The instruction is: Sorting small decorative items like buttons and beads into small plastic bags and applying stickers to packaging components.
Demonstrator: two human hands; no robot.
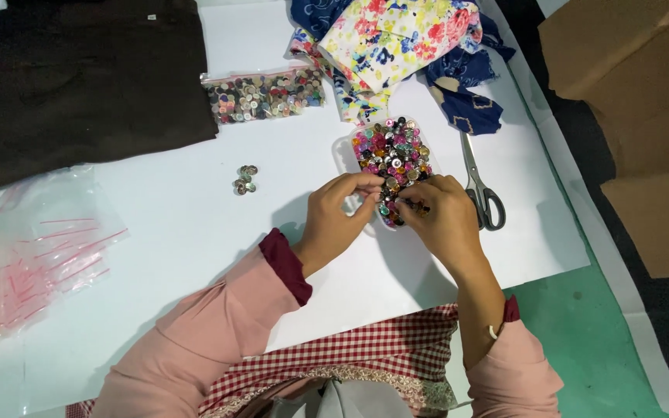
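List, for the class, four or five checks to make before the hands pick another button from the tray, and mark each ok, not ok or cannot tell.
1. Left hand and right hand both at the near end of the clear tray of coloured buttons: ok.
2. Tray lies flat on the white sheet: ok.
3. Scissors closed, lying beside the right hand: ok.
4. Small button pile apart from the tray: ok.
5. A button pinched in the fingertips: cannot tell.

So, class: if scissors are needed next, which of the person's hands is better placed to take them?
Probably the right hand. It sits at the tray of colourful buttons, just beside the scissors, whose handles lie next to it. The left hand would have to cross over the right.
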